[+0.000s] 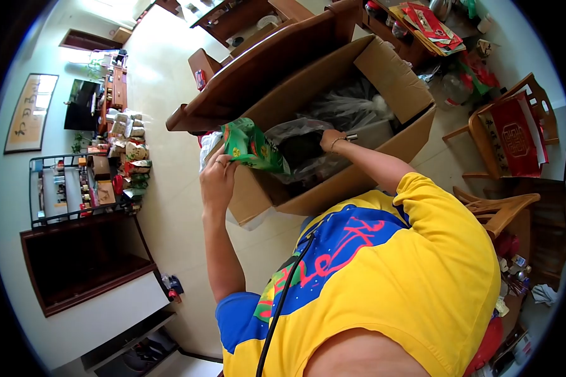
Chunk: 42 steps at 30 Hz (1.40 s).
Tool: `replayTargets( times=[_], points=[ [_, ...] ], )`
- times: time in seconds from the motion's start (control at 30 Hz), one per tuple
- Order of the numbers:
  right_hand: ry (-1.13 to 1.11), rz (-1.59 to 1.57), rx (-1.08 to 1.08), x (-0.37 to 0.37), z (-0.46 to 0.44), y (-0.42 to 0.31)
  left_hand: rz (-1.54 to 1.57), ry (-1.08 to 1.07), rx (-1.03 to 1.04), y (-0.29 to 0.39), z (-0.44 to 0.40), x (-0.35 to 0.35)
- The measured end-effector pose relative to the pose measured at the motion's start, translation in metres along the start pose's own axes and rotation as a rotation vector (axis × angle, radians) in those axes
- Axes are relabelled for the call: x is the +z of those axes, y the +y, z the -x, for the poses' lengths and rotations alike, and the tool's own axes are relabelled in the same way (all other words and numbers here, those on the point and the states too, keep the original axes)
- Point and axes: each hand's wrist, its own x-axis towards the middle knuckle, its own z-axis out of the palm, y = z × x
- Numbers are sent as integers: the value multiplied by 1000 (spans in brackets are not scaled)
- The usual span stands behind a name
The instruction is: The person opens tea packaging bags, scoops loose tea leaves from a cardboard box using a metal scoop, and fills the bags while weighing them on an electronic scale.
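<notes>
My left hand [217, 181] is closed on the edge of a green printed plastic bag [253, 148], which it holds up over the near left end of a large cardboard box [390, 78]. Inside the box is a clear plastic bag [317, 171] with something dark in it. At this bag's opening is my right hand [331, 139], its fingers bent and apparently pinching the clear plastic; the fingertips are partly hidden. More crumpled clear plastic [352, 103] fills the far part of the box. Close to my right wrist shows a small silvery item I cannot make out.
A dark wooden bench back [264, 69] stands right behind the box. To the right are wooden chairs, one bearing a red bag [519, 135]. Red packets [431, 25] lie on a table at the back. Shelves with goods [82, 185] line the left wall.
</notes>
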Motion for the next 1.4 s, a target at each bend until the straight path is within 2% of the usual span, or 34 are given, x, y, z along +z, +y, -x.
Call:
replayTargets(
  times=[0.03,0.17,0.23,0.33,0.37,0.43,0.47,0.53,0.67,0.7,0.77,0.87,0.93,1.13,1.2,1.3,1.4],
  points=[
    [-43,-21,22,0,-2,1,2,-8,5,-1,-1,1],
    [14,-48,19,-5,-1,9,2,-3,20,1,-2,-1],
    [145,-71,-3,-13,2,13,9,-15,-6,-1,-2,-1],
    [156,-75,-10,-31,-1,18,33,-13,-22,-6,0,2],
    [220,-70,-25,-36,0,20,51,1,-10,-7,-1,2],
    [165,-58,-55,-65,9,19,60,1,-8,-7,-1,2],
    [105,-51,-82,-82,14,16,67,-7,-5,-8,-2,1],
    [272,-83,-223,-110,21,17,53,7,28,-13,-3,1],
    [389,-66,-492,-194,54,-2,40,-36,27,-15,-10,5],
    [413,-52,-535,-213,63,-12,43,-25,25,-15,-13,7],
    [458,32,-571,-245,88,-39,13,33,144,-16,-18,11],
    [495,217,-640,-273,105,-77,58,29,148,-8,-26,13],
    [434,312,-628,-281,110,-101,45,33,180,-10,-32,16],
    [467,553,-470,-268,145,-161,74,13,206,2,-42,13],
    [488,564,-471,-263,146,-173,91,3,189,8,-43,12],
    [445,779,-467,-260,157,-191,89,-27,194,9,-44,13],
    [470,854,-466,-254,158,-200,59,-32,210,9,-43,15]
  ],
)
